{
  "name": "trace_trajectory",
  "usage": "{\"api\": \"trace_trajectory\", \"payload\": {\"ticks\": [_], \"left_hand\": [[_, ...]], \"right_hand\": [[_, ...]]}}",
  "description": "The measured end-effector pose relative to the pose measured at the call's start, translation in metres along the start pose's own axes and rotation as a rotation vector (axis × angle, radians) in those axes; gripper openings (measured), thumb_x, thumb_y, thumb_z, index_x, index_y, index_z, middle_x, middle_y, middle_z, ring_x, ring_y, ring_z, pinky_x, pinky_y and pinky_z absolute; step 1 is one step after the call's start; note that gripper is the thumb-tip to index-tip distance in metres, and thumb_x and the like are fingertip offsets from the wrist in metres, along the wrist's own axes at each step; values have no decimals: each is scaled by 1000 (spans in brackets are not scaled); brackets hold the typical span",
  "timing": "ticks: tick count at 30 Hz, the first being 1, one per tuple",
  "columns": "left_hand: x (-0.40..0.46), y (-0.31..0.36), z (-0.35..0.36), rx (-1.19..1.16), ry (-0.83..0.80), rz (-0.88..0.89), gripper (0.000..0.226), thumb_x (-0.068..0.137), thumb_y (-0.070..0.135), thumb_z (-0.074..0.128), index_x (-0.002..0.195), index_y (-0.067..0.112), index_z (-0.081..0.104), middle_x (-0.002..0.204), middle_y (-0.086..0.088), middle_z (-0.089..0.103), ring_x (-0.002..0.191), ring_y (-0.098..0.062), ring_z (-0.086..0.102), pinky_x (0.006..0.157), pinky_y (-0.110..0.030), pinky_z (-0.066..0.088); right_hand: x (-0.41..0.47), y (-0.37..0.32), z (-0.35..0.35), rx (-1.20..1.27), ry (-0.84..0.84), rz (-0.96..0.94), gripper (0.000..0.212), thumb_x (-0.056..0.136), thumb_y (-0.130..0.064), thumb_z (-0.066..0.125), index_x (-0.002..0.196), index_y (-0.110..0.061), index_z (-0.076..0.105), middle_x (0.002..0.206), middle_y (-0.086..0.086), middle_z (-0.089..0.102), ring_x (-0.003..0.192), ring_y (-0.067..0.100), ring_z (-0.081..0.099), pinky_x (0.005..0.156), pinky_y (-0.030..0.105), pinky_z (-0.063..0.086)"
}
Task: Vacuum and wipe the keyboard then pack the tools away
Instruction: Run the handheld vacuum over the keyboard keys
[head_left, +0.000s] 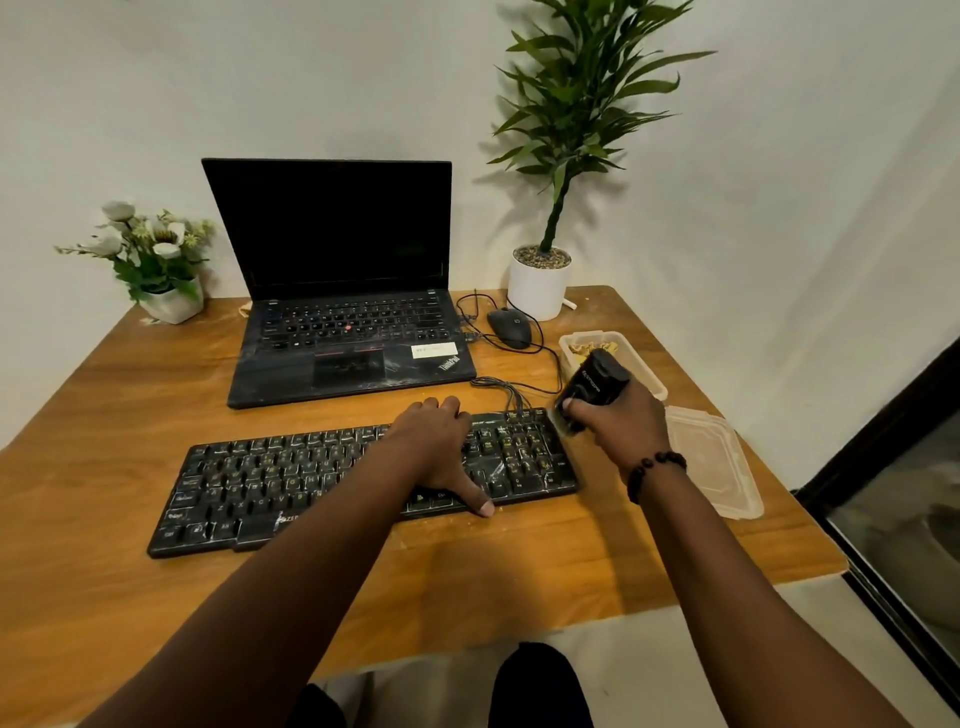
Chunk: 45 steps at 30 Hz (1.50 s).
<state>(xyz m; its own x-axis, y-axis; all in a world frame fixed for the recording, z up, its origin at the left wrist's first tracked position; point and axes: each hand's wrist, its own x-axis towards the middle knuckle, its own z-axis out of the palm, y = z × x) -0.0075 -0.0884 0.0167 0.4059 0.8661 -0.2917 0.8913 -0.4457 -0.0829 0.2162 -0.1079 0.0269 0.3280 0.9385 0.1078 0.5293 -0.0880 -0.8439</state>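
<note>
A black wired keyboard (291, 483), scuffed and dusty, lies across the wooden table (130, 395) in front of me. My left hand (441, 441) lies flat across the keyboard's right-centre, fingers over its far edge and thumb at its near edge. My right hand (618, 421) grips a small black handheld vacuum (592, 384). The vacuum is tilted, with its nozzle down at the keyboard's far right corner, over the number pad.
An open black laptop (337, 312) stands behind the keyboard. A wired mouse (509, 327) and cables lie to its right. A clear plastic container (644, 374) and its lid (717, 467) sit at the right edge. Potted plants (540, 280) (161, 270) stand at the back.
</note>
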Motion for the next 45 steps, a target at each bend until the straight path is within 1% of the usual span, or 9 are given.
{"api": "trace_trajectory", "payload": {"ticks": [8, 13, 19, 25, 31, 34, 38, 42, 45], "left_hand": [[-1, 1, -2, -8, -7, -8, 129, 58, 88, 64, 155, 13, 27, 155, -11, 31, 139, -32, 32, 112, -46, 33], [-1, 2, -3, -7, -18, -11, 128, 57, 88, 65, 155, 13, 28, 155, -12, 31, 139, -33, 32, 112, -46, 33], [-2, 2, -3, -1, -24, -14, 129, 58, 88, 64, 155, 13, 27, 157, -12, 29, 141, -34, 30, 113, -48, 32], [-2, 2, -3, -7, -29, -12, 130, 58, 88, 65, 156, 14, 25, 158, -10, 27, 141, -33, 29, 114, -48, 32], [0, 1, -2, 2, -19, -8, 130, 57, 89, 64, 156, 13, 26, 157, -11, 28, 141, -34, 30, 113, -47, 32], [-1, 0, -1, 4, -18, -11, 130, 57, 89, 64, 156, 13, 26, 158, -11, 27, 142, -34, 29, 113, -47, 31], [-2, 1, 1, -5, -15, -14, 130, 58, 89, 63, 157, 14, 24, 158, -12, 26, 142, -34, 28, 113, -48, 31], [-2, 0, 2, -18, -12, -18, 130, 58, 89, 63, 157, 14, 23, 158, -12, 27, 142, -34, 28, 114, -48, 31], [-2, 1, 2, -26, -14, -23, 130, 59, 88, 64, 157, 14, 22, 159, -12, 26, 144, -34, 26, 115, -48, 30]], "right_hand": [[-1, 3, 18, -213, -105, -13, 49, 68, -26, 80, 112, -14, 61, 104, 2, 69, 96, 18, 62, 76, 27, 50], [-19, 6, -10, -272, -264, -2, 35, 69, -25, 79, 98, -21, 60, 91, -1, 66, 86, 17, 62, 72, 33, 54], [-14, 2, -5, -298, -232, -90, 49, 68, -25, 81, 113, -17, 62, 103, 0, 68, 96, 18, 62, 75, 26, 50], [-2, -7, 10, -315, -58, -161, 44, 69, -21, 80, 109, -13, 61, 103, 4, 69, 94, 20, 62, 71, 26, 47], [-14, 2, -10, -449, -285, -83, 41, 67, -28, 80, 103, -17, 62, 93, -1, 67, 90, 18, 62, 67, 24, 46], [-20, -2, -17, -369, -187, -76, 40, 67, -26, 80, 103, -20, 63, 89, -5, 64, 85, 14, 59, 62, 21, 44], [-35, 0, -5, -102, -143, 3, 47, 69, -22, 80, 111, -22, 60, 100, -4, 67, 93, 15, 63, 75, 32, 55], [-49, 9, -2, -185, -162, 27, 45, 68, -26, 80, 109, -19, 61, 99, -3, 67, 92, 16, 62, 72, 26, 48], [-57, 12, -8, -95, -132, 78, 43, 67, -26, 81, 104, -25, 60, 97, -5, 67, 89, 15, 63, 73, 34, 55]]}}
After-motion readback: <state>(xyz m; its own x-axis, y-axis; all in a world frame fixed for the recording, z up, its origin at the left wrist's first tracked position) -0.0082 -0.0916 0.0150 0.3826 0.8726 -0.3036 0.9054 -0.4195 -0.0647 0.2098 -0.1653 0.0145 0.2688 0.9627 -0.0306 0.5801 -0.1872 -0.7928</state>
